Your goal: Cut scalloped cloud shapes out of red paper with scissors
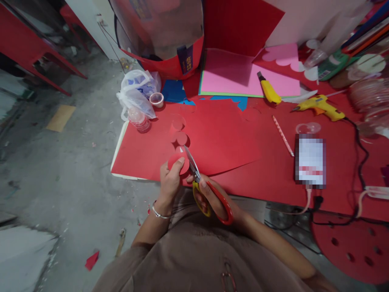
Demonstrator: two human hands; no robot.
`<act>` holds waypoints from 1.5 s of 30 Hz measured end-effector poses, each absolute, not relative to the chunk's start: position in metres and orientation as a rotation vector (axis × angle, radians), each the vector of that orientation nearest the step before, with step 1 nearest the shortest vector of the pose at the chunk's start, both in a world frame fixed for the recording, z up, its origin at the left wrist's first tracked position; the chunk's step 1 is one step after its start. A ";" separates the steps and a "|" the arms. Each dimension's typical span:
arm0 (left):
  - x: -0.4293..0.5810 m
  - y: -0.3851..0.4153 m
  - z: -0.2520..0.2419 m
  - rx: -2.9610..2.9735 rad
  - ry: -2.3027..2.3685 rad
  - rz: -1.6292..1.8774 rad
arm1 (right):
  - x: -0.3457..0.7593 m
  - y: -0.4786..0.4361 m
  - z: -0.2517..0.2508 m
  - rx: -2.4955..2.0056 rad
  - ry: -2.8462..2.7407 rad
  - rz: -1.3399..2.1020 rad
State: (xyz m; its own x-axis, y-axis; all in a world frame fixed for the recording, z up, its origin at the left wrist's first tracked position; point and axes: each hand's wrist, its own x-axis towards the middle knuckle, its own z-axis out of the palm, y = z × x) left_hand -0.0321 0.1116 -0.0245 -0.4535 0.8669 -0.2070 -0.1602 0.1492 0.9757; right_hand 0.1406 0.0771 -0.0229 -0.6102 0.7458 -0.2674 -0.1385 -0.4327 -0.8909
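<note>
My left hand (170, 178) pinches a round piece of red paper (178, 162) at the near edge of the table. My right hand (212, 198) grips scissors (200, 182) with red and yellow handles, fingers through the loops. The blades (191, 162) point up and away, their tip touching the red piece just right of my left thumb. Two cut red circles (179, 138) lie on the large red sheet (219, 138) just beyond my hands.
On the red table are a pink sheet (237, 77), a yellow utility knife (269, 91), a yellow glue gun (322, 107), a pencil (282, 136), a phone (310, 162) on a cable, a plastic bag (138, 91), small cups (156, 99). Concrete floor with scraps lies left.
</note>
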 end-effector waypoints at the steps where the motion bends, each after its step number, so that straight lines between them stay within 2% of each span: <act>1: -0.033 0.112 -0.025 0.710 1.539 1.459 | 0.141 0.077 -0.023 -0.907 -1.201 2.079; 45: -0.045 0.108 -0.030 0.639 1.458 1.448 | 0.144 0.079 -0.023 -0.950 -1.272 2.069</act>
State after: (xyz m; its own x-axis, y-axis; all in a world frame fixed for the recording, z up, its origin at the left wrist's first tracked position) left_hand -0.0448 0.1080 -0.0297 -0.4124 0.8741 -0.2567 -0.2506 0.1621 0.9544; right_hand 0.1437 0.0791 -0.0228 -0.6138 0.7343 -0.2899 -0.0731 -0.4185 -0.9053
